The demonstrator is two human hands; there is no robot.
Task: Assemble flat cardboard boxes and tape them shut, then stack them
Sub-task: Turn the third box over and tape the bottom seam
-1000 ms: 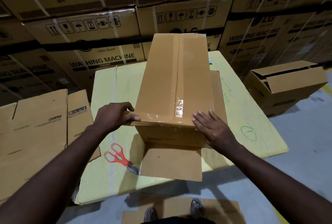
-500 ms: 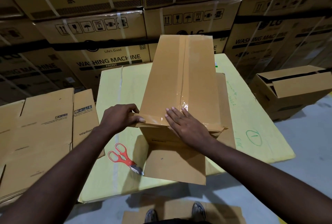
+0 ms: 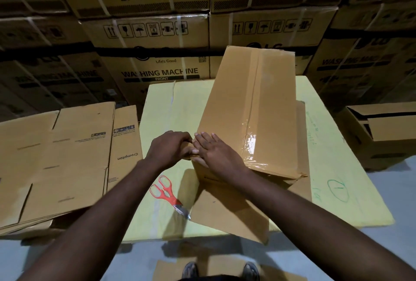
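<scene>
right hand (image 3: pixel 216 156) slid left along box (image 3: pixel 254 109) near edge, now touching left hand (image 3: pixel 168 150)

Stacked carton (image 3: pixel 153 39): "WASHING MACHINE"; flat sheet (image 3: pixel 125 143): seemingly "Crompton".

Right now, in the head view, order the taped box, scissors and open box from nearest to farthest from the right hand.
1. taped box: under the right hand, touching.
2. scissors: on the table, lower left.
3. open box: on the floor, far right.
</scene>
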